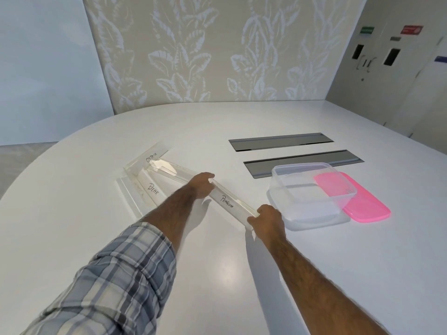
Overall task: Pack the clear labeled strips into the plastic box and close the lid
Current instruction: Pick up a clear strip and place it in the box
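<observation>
Both hands were gripping the PENGUIN strip (227,201): left hand (202,186) around its middle, right hand (267,220) on the near end. BEAR strip (152,189) and OSTRICH strip (151,157) sat on the desk (217,274) further left, with the open plastic box (312,197) and pink lid (367,204) just to the right.

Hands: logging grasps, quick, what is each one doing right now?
Left hand: closed on the Penguin strip, near its middle.
Right hand: closed on the same strip's near end.
</observation>
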A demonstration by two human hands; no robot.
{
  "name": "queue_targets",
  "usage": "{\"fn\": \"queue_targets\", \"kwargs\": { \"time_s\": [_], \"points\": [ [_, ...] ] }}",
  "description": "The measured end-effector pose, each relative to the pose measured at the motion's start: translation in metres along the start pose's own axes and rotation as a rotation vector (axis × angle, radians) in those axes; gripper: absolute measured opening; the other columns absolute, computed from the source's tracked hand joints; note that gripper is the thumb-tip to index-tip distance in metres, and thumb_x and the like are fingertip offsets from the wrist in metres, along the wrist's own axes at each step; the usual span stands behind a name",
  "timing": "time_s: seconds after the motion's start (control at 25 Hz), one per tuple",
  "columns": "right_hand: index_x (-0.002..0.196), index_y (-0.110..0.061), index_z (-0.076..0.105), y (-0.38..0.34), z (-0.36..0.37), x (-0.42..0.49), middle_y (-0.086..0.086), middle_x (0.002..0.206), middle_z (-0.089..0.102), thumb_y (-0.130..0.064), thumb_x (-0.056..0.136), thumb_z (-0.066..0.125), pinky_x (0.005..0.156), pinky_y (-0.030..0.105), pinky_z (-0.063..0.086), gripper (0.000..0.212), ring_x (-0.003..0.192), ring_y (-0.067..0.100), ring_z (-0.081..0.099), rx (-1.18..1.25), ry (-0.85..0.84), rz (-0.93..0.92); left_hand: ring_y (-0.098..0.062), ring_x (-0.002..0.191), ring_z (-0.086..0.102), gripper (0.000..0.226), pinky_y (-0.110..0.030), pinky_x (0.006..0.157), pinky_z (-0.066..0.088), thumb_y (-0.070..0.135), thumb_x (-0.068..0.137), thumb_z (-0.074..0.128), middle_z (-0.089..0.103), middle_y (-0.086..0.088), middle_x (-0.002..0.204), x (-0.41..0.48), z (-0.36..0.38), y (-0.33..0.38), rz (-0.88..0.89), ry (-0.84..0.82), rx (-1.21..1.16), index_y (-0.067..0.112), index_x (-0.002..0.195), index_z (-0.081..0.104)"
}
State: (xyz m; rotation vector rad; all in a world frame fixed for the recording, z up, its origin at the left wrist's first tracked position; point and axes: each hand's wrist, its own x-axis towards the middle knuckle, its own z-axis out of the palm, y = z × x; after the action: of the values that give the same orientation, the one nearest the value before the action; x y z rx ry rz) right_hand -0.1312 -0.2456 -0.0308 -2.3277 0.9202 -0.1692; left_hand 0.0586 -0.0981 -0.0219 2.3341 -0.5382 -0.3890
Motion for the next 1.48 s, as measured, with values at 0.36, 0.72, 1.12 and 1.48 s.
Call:
{"fn": "queue_targets", "kwargs": {
  "time_s": [0.36, 0.72, 1.12, 1.48],
  "points": [
    [0.106, -0.008, 0.071, 0.000, -0.003, 0.007, 0.009, 0.109, 0.071, 0.001, 0.081, 0.050, 0.082, 0.032, 0.055, 0.034, 0.101, 0.028, 0.066, 0.029, 0.090, -0.014, -0.029, 0.086, 0.064, 0.026, -0.036, 0.075, 0.057, -0.005, 0.083, 0.053, 0.068, -0.011, 0.099, -0.004, -0.002, -0.013, -0.034, 0.146, -0.088, 0.015, 0.082, 0.070],
    [0.113, -0.013, 0.068, -0.002, -0.013, 0.003, 0.004, 0.120, 0.068, 0.000, 0.086, 0.050, 0.090, 0.031, 0.050, 0.035, 0.111, 0.024, 0.063, 0.069, 0.122, 0.014, -0.033, 0.091, 0.067, 0.027, -0.038, 0.078, 0.060, -0.009, 0.080, 0.055, 0.067, -0.011, 0.101, -0.014, -0.004, -0.024, -0.080, 0.191, -0.102, 0.013, 0.081, 0.070],
    [0.106, -0.018, 0.068, -0.002, -0.014, 0.007, 0.003, 0.109, 0.069, -0.007, 0.085, 0.056, 0.082, 0.033, 0.057, 0.027, 0.090, 0.026, 0.070, -0.037, 0.075, -0.057, -0.024, 0.075, 0.059, 0.030, -0.037, 0.072, 0.059, -0.008, 0.080, 0.052, 0.064, -0.008, 0.096, -0.024, -0.006, -0.025, -0.094, 0.183, -0.150, 0.018, 0.080, 0.068],
    [0.110, -0.014, 0.066, -0.001, -0.016, 0.011, 0.007, 0.112, 0.063, -0.010, 0.082, 0.064, 0.083, 0.037, 0.058, 0.028, 0.089, 0.027, 0.069, -0.143, 0.050, -0.102, -0.028, 0.105, 0.063, 0.031, -0.026, 0.084, 0.046, 0.001, 0.084, 0.062, 0.065, -0.007, 0.103, -0.025, -0.001, -0.030, -0.017, 0.147, -0.013, 0.011, 0.112, 0.068]
  ]
}}
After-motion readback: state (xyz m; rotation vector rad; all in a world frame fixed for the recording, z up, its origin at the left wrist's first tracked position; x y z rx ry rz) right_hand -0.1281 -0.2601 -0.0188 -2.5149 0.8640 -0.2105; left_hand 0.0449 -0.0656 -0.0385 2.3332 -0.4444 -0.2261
